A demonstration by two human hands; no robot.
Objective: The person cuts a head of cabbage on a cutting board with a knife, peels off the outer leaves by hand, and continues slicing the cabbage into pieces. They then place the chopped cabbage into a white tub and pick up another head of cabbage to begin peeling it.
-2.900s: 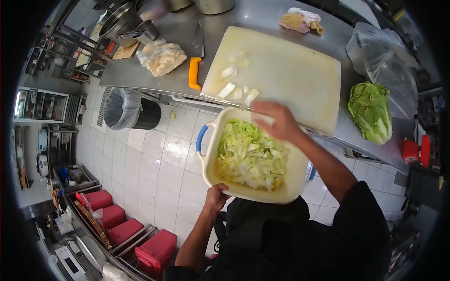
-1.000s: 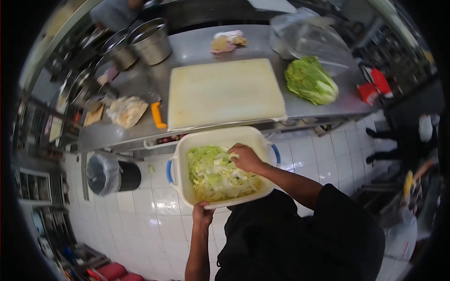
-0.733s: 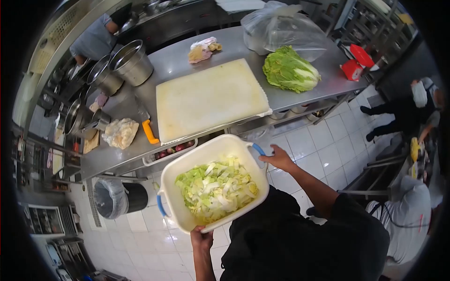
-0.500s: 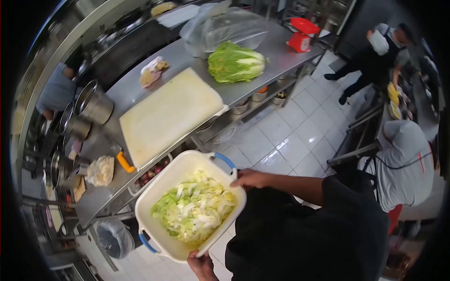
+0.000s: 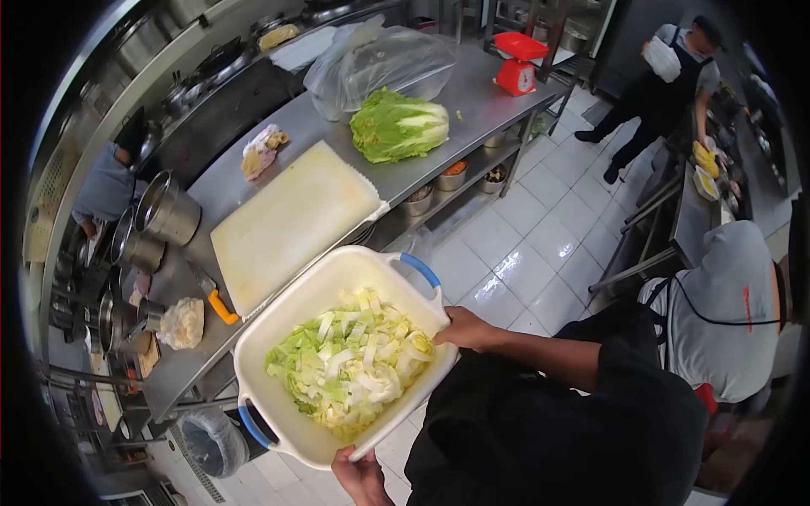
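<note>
A white tub with blue handles is held in front of me, tilted, with chopped pale green cabbage inside. My right hand is closed on its right corner, near a blue handle. At the bottom rim, my left hand grips the tub, thumb at the edge. Beyond the tub, a white cutting board lies on the steel table. A whole leafy cabbage rests behind the board. An orange-handled knife lies left of it.
On the table are a clear plastic bag, a red scale and metal pots. A lined bin stands on the floor at lower left. One person stands at upper right, another at right, a third at far left.
The tub looks slightly larger and nearer, still in both hands. The table and its items have shifted a little left and up in view. The person at upper right is more upright.
</note>
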